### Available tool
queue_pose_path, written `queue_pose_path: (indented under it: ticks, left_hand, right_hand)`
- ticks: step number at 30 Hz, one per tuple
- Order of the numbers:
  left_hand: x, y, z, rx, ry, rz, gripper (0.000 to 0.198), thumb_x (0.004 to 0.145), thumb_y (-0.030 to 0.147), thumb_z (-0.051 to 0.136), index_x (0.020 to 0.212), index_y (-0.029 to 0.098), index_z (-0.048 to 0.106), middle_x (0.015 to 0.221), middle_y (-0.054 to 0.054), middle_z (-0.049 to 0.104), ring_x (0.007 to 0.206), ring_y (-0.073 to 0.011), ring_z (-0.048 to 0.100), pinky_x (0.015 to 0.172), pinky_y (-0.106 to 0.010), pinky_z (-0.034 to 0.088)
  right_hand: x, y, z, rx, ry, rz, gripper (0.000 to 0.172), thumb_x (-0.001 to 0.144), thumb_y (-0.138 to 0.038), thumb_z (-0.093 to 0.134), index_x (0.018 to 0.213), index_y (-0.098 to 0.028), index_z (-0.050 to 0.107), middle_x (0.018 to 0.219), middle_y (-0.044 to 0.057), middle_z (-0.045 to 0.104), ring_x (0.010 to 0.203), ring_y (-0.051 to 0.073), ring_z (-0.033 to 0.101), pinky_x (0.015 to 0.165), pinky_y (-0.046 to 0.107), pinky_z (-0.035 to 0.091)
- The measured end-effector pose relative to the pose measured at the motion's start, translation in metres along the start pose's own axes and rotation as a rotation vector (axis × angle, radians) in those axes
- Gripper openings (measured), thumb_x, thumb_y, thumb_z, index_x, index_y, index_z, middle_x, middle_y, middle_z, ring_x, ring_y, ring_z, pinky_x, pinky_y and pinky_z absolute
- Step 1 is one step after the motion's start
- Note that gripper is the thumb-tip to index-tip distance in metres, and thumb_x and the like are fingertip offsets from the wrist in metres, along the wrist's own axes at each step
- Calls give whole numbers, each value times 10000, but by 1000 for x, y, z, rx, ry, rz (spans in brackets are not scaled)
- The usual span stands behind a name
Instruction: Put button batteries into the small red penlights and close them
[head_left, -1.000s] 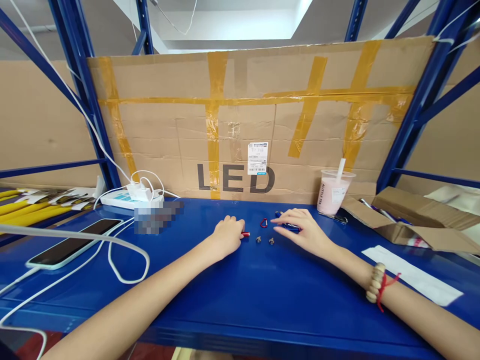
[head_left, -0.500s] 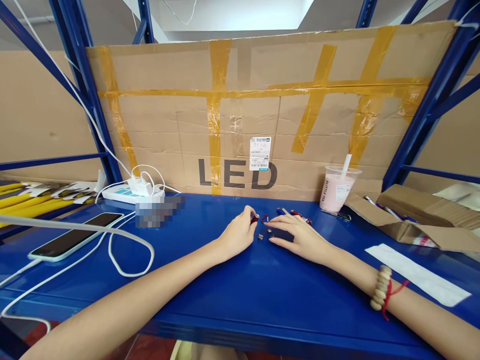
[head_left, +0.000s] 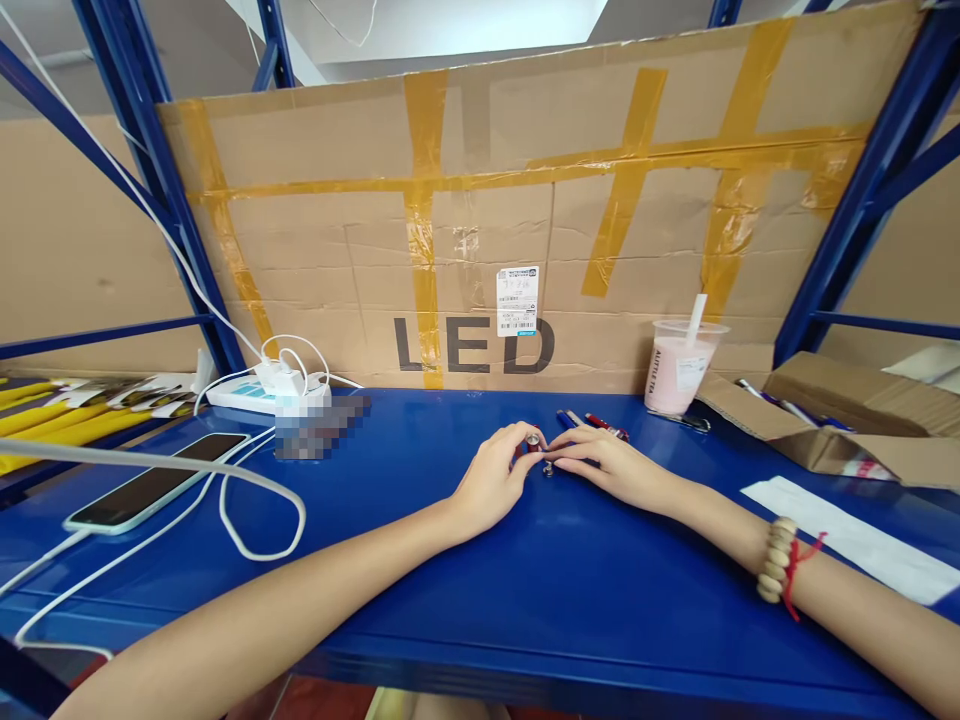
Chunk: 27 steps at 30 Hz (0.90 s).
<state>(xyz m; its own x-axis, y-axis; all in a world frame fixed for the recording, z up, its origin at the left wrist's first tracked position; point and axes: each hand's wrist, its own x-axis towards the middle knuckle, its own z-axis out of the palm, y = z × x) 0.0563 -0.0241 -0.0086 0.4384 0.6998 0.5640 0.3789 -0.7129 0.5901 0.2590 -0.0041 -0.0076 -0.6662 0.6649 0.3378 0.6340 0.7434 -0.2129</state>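
Note:
My left hand (head_left: 496,477) is closed around a small red cylinder (head_left: 533,447), whose round silvery end faces up between thumb and fingers. Close against it on the right, my right hand (head_left: 611,465) has its fingertips drawn together; whatever they pinch is too small or hidden to name. Under those fingertips, small silvery round pieces (head_left: 548,468) lie on the blue tabletop (head_left: 480,600). Just beyond my right hand are slim blue pieces (head_left: 564,419) and a red pen-like item (head_left: 606,427), partly covered by the fingers.
A pink drink cup (head_left: 679,370) with a straw stands at the back right, beside an open cardboard box (head_left: 817,440) and a white strip (head_left: 847,530). To the left are a phone (head_left: 161,482), white cables and a power strip (head_left: 240,394). Taped cardboard (head_left: 345,250) forms the back.
My left hand has shifted right and tipped the cylinder's silvery end upward. My right hand's spread fingers have drawn together beside it. Fewer silvery pieces are visible, and the red clip is hidden.

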Motion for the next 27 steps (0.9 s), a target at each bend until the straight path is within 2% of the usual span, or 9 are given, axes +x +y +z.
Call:
queue_pose_path:
  ticks: [5, 11, 15, 19, 23, 25, 27]
  left_hand:
    - [0, 1, 0, 32, 59, -62, 112, 867, 275, 432, 906, 206, 511, 835, -4, 558, 745, -137, 520, 694, -240, 413]
    - [-1, -1, -2, 0, 110, -163, 170, 900, 335, 343, 934, 219, 462, 798, 6, 530, 733, -134, 501, 654, -234, 394]
    - [6, 0, -17, 13, 163, -156, 157, 897, 330, 346, 911, 215, 453, 780, 13, 518, 718, -128, 486, 664, -232, 379]
    - [19, 10, -40, -30, 298, -136, 188, 901, 336, 337, 835, 199, 449, 693, 28, 464, 626, -103, 448, 603, -206, 357]
    - [27, 14, -42, -108, 361, -133, 176, 904, 313, 330, 884, 194, 459, 693, 23, 462, 641, -102, 453, 620, -198, 367]
    - [25, 10, -35, -108, 308, -130, 157, 900, 269, 334, 896, 192, 470, 720, 20, 489, 674, -104, 470, 655, -204, 375]
    - [19, 2, -28, -91, 148, -117, 136, 883, 243, 368, 878, 185, 491, 722, 21, 505, 683, -104, 481, 680, -210, 380]
  right_hand:
    - [-2, 12, 1, -39, 58, 1, 301, 850, -436, 466, 923, -244, 686, 1025, 51, 618, 976, 205, 557, 935, 382, 375]
    - [3, 12, 1, -98, 23, 4, 298, 847, -447, 462, 910, -265, 690, 1011, 42, 619, 950, 199, 570, 877, 366, 418]
    - [7, 7, -2, -125, 29, 56, 300, 829, -473, 478, 852, -252, 679, 1001, 40, 623, 967, 218, 565, 889, 399, 409]
    - [9, 6, -4, -64, 19, 106, 313, 808, -492, 498, 810, -226, 664, 981, 43, 621, 926, 208, 578, 869, 377, 428]
    - [13, 5, -9, -27, -17, 129, 282, 773, -472, 560, 771, -203, 646, 944, 42, 620, 882, 192, 582, 823, 338, 439]
    - [18, 2, -13, -38, -48, 132, 238, 761, -431, 591, 752, -199, 638, 884, 32, 632, 838, 183, 588, 767, 312, 445]
    - [24, -5, -18, -93, -70, 130, 192, 762, -389, 601, 743, -201, 635, 802, 16, 639, 762, 172, 594, 705, 294, 440]
